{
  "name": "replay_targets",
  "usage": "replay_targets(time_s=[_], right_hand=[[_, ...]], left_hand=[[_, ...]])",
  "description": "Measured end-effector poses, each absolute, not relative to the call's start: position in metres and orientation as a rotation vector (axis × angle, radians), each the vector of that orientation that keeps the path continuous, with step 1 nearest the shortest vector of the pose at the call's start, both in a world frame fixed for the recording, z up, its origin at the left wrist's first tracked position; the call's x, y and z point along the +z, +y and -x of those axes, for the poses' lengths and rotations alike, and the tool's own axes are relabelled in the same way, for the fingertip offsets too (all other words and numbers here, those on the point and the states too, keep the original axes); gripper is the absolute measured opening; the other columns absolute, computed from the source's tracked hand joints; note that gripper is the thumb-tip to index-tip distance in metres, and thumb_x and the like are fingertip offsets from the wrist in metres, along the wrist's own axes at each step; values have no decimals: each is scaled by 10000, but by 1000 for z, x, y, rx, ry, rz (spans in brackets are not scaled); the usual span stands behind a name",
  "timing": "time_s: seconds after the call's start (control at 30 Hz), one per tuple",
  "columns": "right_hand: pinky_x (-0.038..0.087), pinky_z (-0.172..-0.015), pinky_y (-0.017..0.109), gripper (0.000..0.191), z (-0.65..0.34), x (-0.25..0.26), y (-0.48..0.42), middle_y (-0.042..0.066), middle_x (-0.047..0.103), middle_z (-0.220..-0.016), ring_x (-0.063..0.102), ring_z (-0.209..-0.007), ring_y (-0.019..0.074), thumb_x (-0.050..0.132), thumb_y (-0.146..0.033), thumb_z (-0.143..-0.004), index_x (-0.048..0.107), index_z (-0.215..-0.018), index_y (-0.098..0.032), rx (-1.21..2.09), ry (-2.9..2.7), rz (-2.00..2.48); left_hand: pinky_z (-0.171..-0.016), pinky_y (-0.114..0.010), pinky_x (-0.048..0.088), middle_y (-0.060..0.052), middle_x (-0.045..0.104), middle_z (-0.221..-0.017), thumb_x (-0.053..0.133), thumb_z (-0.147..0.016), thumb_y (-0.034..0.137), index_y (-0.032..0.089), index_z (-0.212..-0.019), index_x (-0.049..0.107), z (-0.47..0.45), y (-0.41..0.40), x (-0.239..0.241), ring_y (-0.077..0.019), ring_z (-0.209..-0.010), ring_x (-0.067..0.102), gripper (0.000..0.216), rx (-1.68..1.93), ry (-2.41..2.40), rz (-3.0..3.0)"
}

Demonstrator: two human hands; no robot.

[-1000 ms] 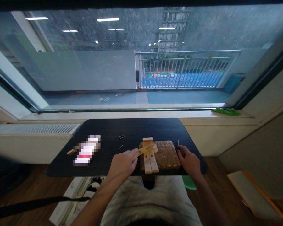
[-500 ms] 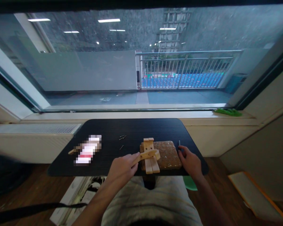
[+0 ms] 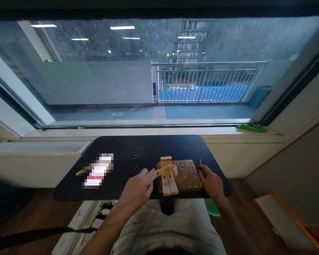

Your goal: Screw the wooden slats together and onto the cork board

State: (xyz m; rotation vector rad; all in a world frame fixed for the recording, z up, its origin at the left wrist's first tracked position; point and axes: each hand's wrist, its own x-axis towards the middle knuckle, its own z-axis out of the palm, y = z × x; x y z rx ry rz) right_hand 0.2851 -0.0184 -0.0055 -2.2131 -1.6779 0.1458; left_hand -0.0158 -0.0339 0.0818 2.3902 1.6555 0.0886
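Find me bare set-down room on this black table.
Bare: the strip of table between the window-side edge and the loose fasteners, and the near patch between the pixelated item and left hand. Crowded: the right side, with wooden pieces, brown block and right hand.

Hands, lower centre: two, left (image 3: 139,186) and right (image 3: 212,181). Wooden bar (image 3: 161,172): one. Pale strips (image 3: 172,187): two. Brown slab (image 3: 188,173): one. Desk (image 3: 149,143): one. Fasteners (image 3: 135,167), mid-frame: one alone, others too small to count. Green cloth (image 3: 252,128), right: one.

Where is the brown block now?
The brown block lies on the right side of the black table in the head view, beside the right hand, its left part under pale wooden pieces.
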Motion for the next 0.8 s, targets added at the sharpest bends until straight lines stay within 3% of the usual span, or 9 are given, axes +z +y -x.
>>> replay_targets(time_s=[0.07,0.17,0.4,0.67,0.8], right_hand=[[336,-562,266,327,-285,-5,-18,10,691,-734,657,-692,193,432,-369,-935,631,-1171,-259,151,-1678,2212],[338,-567,269,329,-284,-5,-18,12,694,-739,659,-694,194,430,-362,-938,628,-1178,-255,153,-1682,2210],[347,-563,264,324,-283,-6,-18,11,708,-745,666,-696,189,433,-368,-933,636,-1163,-267,147,-1675,2200],[326,-551,259,320,-283,-8,-19,2,691,-723,652,-663,181,433,-359,-928,635,-1156,-265,167,-1661,2182],[321,-546,257,320,-283,-7,-20,0,681,-708,641,-649,179,432,-365,-924,636,-1149,-263,166,-1653,2178]], left_hand=[[-856,-286,485,-78,643,-1192,465,-895,281,239,-1405,422,13,-34,86,-207,-1034,638,514,146,1660,-2355],[-789,-300,494,-48,731,-1015,506,-889,396,262,-1326,511,7,-37,95,-223,-905,688,457,135,1685,-2298],[-711,-244,465,-5,746,-957,510,-906,473,260,-1077,635,-12,-35,99,-176,-844,693,301,266,1504,-2405],[-741,-267,473,-31,703,-898,484,-925,248,200,-975,615,-47,-39,101,-168,-813,650,149,447,1207,-2520],[-806,-316,476,-54,653,-961,558,-861,222,188,-875,634,-60,-41,98,-193,-887,603,84,470,1162,-2607]])
